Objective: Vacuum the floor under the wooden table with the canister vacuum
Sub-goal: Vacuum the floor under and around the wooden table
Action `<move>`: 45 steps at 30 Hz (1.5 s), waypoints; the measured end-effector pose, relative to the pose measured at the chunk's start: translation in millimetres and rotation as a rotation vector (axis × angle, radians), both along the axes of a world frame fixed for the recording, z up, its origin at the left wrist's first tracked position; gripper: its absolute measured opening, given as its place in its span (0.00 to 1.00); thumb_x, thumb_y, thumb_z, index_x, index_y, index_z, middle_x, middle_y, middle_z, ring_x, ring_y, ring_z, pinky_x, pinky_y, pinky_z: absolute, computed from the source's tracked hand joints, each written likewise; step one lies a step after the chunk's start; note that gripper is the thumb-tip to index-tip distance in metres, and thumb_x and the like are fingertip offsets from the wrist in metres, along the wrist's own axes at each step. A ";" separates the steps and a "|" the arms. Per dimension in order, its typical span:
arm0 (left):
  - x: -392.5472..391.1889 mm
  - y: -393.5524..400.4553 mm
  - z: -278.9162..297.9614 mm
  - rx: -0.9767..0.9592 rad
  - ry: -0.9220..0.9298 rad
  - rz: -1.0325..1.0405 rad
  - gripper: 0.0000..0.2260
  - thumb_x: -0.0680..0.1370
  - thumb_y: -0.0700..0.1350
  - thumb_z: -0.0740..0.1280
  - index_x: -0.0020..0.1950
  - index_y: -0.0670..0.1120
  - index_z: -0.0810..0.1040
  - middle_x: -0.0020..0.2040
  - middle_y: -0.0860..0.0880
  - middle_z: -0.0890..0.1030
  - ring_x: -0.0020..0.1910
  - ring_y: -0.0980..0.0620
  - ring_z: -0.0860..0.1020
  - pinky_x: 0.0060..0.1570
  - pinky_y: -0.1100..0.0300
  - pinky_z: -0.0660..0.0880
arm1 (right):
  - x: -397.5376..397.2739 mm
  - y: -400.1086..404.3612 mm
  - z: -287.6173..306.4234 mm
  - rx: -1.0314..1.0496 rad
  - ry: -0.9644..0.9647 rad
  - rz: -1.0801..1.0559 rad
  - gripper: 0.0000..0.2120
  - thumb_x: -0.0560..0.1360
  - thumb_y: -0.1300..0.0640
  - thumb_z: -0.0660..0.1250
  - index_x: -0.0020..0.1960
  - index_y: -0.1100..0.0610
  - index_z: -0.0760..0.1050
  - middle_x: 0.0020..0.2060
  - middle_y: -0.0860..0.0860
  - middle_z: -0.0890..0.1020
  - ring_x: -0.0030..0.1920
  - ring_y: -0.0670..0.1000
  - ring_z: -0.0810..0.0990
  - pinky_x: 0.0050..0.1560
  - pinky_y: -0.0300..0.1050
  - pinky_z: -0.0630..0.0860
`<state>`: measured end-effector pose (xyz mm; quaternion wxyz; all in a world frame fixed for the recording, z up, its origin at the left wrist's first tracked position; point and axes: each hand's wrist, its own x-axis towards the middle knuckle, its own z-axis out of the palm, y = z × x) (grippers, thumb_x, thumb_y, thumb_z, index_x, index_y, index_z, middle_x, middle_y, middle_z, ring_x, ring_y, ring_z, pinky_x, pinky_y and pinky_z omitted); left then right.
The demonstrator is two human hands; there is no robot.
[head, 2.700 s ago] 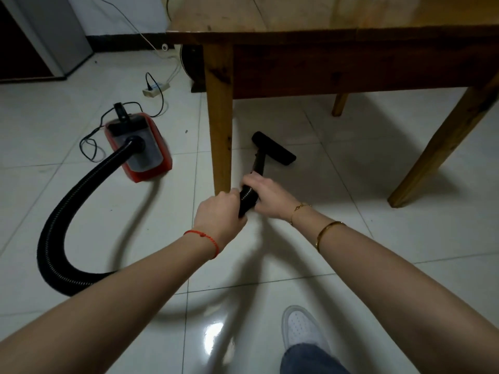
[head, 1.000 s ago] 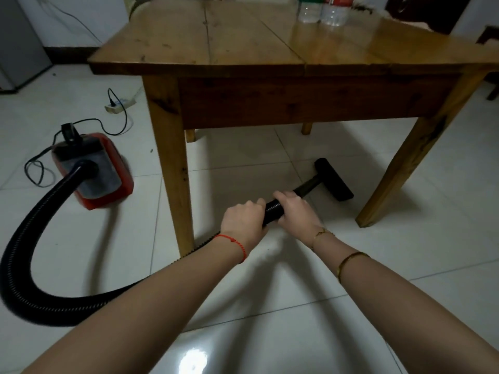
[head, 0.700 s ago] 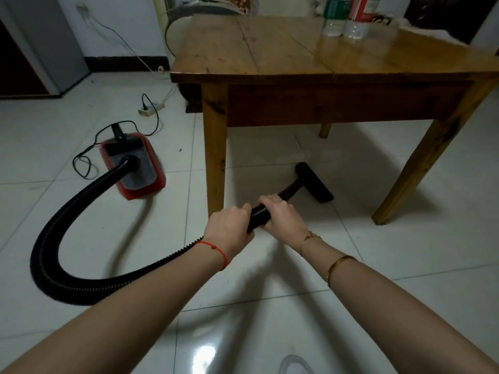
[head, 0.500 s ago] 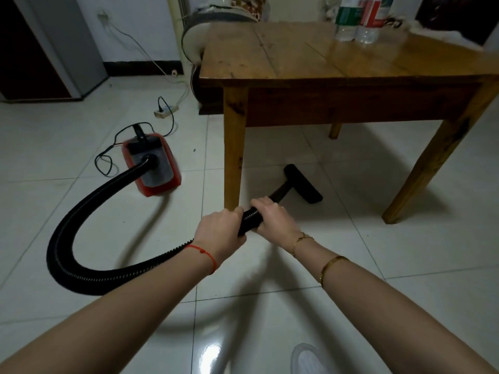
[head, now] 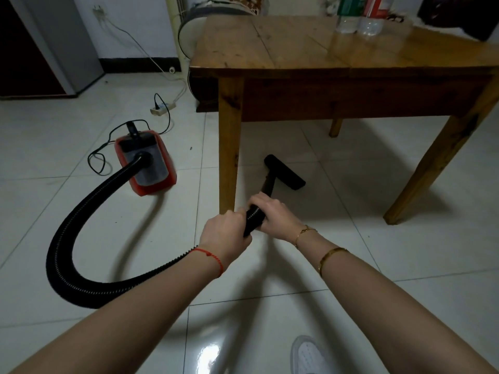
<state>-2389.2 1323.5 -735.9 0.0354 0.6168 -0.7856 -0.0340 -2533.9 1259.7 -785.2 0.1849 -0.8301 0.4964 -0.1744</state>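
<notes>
Both hands, left hand [head: 226,237] and right hand [head: 272,215], grip the black hose [head: 253,218] beside the table leg [head: 229,147]. The nozzle [head: 285,172] lies under the table [head: 310,44]; the red vacuum [head: 145,163] sits left of the leg.

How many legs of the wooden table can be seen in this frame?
3. Near left leg stands beside the hands; near right leg slants at the right edge; a far leg shows under the apron. The fourth is hidden.
</notes>
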 end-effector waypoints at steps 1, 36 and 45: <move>-8.0 -7.0 -3.8 0.007 0.016 0.006 0.10 0.78 0.49 0.62 0.56 0.46 0.69 0.39 0.50 0.71 0.35 0.50 0.72 0.35 0.59 0.69 | -7.6 -7.5 -1.9 0.006 0.007 0.007 0.10 0.72 0.61 0.69 0.48 0.52 0.69 0.48 0.47 0.71 0.45 0.49 0.74 0.48 0.46 0.75; -200.0 -197.4 -74.5 -0.056 0.034 -0.044 0.12 0.78 0.42 0.63 0.61 0.43 0.70 0.54 0.45 0.78 0.51 0.43 0.79 0.40 0.58 0.65 | -190.4 -190.4 -61.9 0.124 0.155 -0.273 0.08 0.75 0.61 0.64 0.50 0.54 0.65 0.64 0.57 0.67 0.58 0.59 0.75 0.51 0.50 0.72; -137.5 -156.4 -58.1 -0.021 0.058 0.014 0.11 0.78 0.44 0.63 0.58 0.44 0.71 0.51 0.44 0.79 0.50 0.42 0.80 0.39 0.56 0.68 | -129.7 -154.8 -45.8 0.023 0.103 -0.126 0.08 0.71 0.64 0.66 0.49 0.59 0.70 0.53 0.58 0.74 0.51 0.59 0.75 0.48 0.49 0.71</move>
